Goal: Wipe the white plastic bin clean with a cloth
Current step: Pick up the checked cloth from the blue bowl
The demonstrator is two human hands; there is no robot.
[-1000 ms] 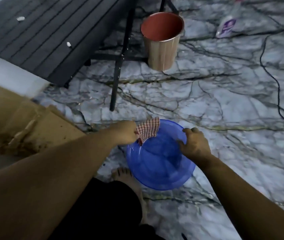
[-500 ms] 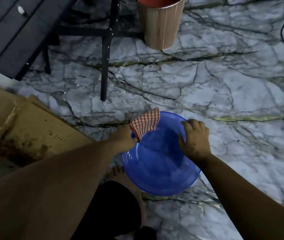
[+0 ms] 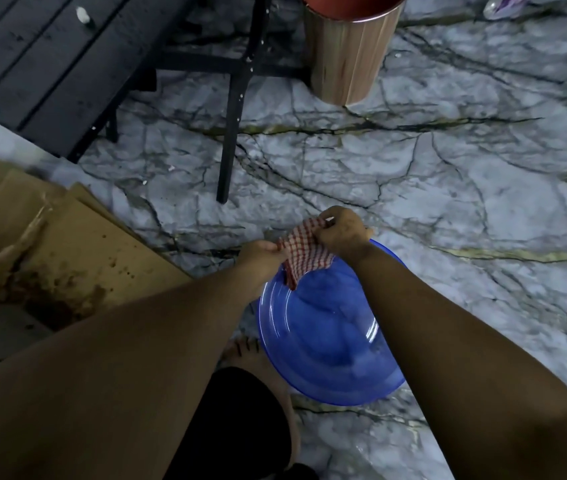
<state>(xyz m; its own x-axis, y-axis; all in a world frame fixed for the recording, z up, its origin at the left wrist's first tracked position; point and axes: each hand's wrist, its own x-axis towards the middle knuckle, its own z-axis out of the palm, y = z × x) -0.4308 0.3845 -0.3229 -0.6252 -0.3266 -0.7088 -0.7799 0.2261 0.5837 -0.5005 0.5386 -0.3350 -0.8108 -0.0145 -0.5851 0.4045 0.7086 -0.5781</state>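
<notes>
A red-and-white checked cloth is stretched between both hands just above the far rim of a blue translucent plastic basin that rests on the marble floor. My left hand pinches the cloth's left edge. My right hand grips its upper right corner, with my right forearm crossing over the basin. No white bin shows in this view.
A copper-coloured bin with a red inside stands on the floor at the top. A black table leg and dark slatted top are at upper left. Stained cardboard lies at left. My bare foot is beside the basin.
My right hand has left the basin's rim and moved up to take hold of the cloth. The basin now rests with neither hand on it. The view has tilted down slightly.
</notes>
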